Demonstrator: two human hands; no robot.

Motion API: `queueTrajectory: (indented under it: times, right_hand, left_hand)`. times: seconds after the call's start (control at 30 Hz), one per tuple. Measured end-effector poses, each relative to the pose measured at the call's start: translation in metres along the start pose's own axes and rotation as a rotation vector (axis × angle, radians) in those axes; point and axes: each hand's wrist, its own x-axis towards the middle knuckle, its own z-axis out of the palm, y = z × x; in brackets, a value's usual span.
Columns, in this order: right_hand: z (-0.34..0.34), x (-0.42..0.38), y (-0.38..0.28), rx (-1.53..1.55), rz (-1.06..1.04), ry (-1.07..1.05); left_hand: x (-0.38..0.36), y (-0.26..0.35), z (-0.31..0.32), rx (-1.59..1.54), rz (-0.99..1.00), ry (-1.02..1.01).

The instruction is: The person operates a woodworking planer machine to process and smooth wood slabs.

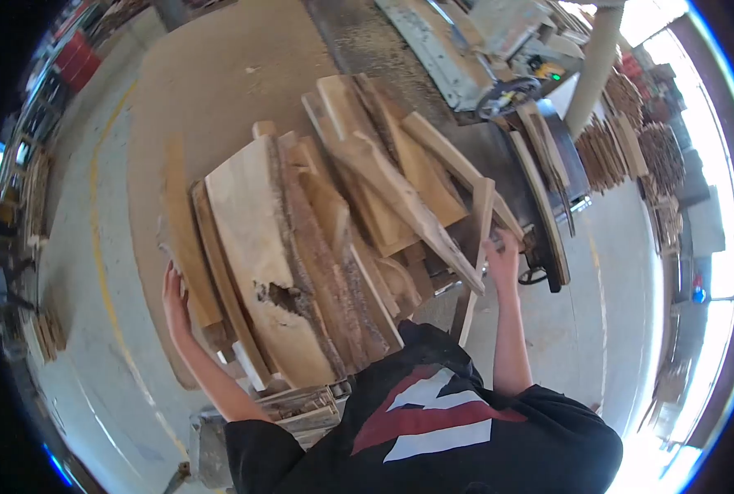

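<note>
Widely spaced hands [176, 303], rough boards [247, 210] between

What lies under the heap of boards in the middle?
A broad brown surface shows beyond and to the left of the heap of boards, which seems to rest at least partly on it. What lies directly beneath the heap is covered and cannot be seen.

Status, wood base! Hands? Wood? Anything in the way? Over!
Left hand open beside the outermost board. Right hand at a narrow strip, grip unclear. Wide holed board between them. Another strip crosses close by, possibly in the way.
</note>
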Motion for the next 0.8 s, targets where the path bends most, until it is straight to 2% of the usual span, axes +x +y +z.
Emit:
queueTrajectory:
  times: [0.07,0.1,0.17,0.2,0.23,0.3,0.33,0.4,0.47,0.53,0.57,0.6,0.67,0.7,0.73,0.77,0.8]
  right_hand:
    - [0.001,-0.026,0.034,-0.201,0.044,-0.006]
    - [0.000,-0.041,0.030,-0.196,0.066,0.014]
    - [-0.006,-0.065,0.006,0.224,0.449,-0.079]
    - [-0.011,-0.066,0.021,0.236,0.457,-0.066]
    - [-0.008,-0.064,0.043,0.290,0.460,-0.162]
    - [0.002,-0.058,0.090,0.357,0.392,-0.328]
    - [-0.003,-0.059,0.097,0.377,0.396,-0.324]
    - [-0.012,-0.053,0.105,0.098,0.100,-0.214]
    - [-0.023,-0.042,0.126,0.263,0.084,-0.202]
    - [-0.050,-0.026,0.140,0.270,0.100,-0.264]
    - [-0.071,-0.016,0.140,0.266,0.077,-0.284]
    - [-0.084,-0.005,0.144,0.292,0.091,-0.287]
    - [-0.110,0.013,0.156,0.423,-0.028,-0.084]
    - [-0.127,0.021,0.157,0.425,-0.012,-0.079]
    - [-0.142,0.033,0.150,0.544,0.095,-0.078]
    - [-0.152,0.050,0.146,0.662,0.194,-0.074]
    - [-0.159,0.065,0.149,0.682,0.194,-0.087]
  left_hand:
    - [-0.007,0.008,0.005,0.061,-0.007,0.007]
    - [-0.011,0.011,0.005,0.119,-0.024,0.043]
    - [0.008,-0.021,-0.018,0.180,0.032,0.065]
    - [0.010,-0.030,-0.020,0.225,0.074,0.118]
    - [-0.004,-0.023,-0.010,0.230,0.088,0.113]
    - [-0.041,-0.006,0.010,0.239,0.364,0.385]
    - [-0.063,0.004,0.027,0.247,0.384,0.383]
    - [-0.127,0.021,0.074,0.190,0.505,0.675]
    - [-0.203,0.038,0.144,0.276,0.669,0.821]
    - [-0.282,0.050,0.239,0.192,0.721,0.817]
    - [-0.297,0.030,0.264,0.278,0.847,0.761]
    - [-0.329,0.024,0.311,0.176,0.766,0.602]
    - [-0.377,0.015,0.407,0.173,0.900,0.308]
    - [-0.409,0.019,0.449,0.226,0.725,0.075]
    - [-0.422,0.007,0.484,0.272,0.674,-0.156]
    - [-0.431,-0.008,0.518,0.328,0.753,-0.322]
    - [-0.443,-0.018,0.548,0.385,0.825,-0.485]
